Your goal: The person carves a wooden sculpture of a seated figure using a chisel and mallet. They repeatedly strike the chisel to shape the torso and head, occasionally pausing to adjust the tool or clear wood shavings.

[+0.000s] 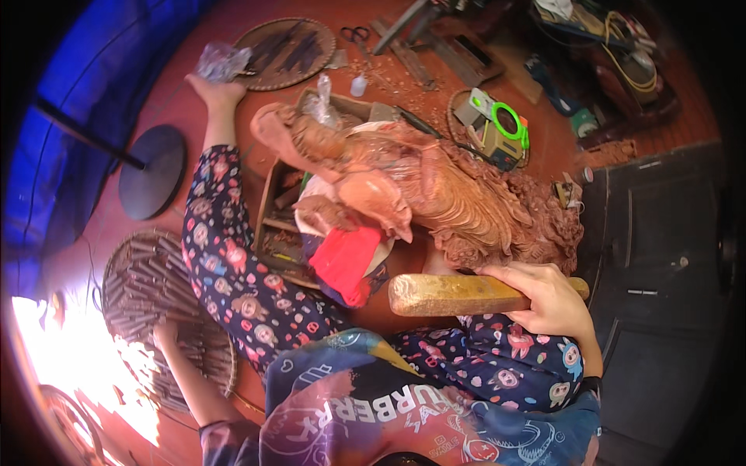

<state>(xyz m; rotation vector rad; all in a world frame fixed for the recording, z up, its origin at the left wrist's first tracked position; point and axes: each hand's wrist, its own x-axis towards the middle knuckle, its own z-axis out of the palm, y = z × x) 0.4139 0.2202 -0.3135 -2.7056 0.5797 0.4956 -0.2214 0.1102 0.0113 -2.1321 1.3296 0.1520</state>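
My right hand point(556, 299) is wrapped around the handle end of a yellowish wooden mallet point(458, 295), held level over my right leg. At the lower left my left hand point(165, 334) reaches down into a round woven basket point(231, 365) packed with brown, stick-like tool handles point(151, 272). Its fingers are too small and shaded to show whether they grip one. Between my legs lies a large reddish carved wooden statue point(435, 182), tilted, with flowing folds cut into it. A red cloth point(346, 264) is tucked under its near side.
A wooden box point(268, 233) stands beneath the statue. Beyond my left foot are a clear plastic bag point(223, 62) and a round tray point(326, 50) of dark pieces. A black stand base point(153, 172) is at left, a green-and-grey device point(501, 128) behind, dark wooden panels point(660, 311) at right.
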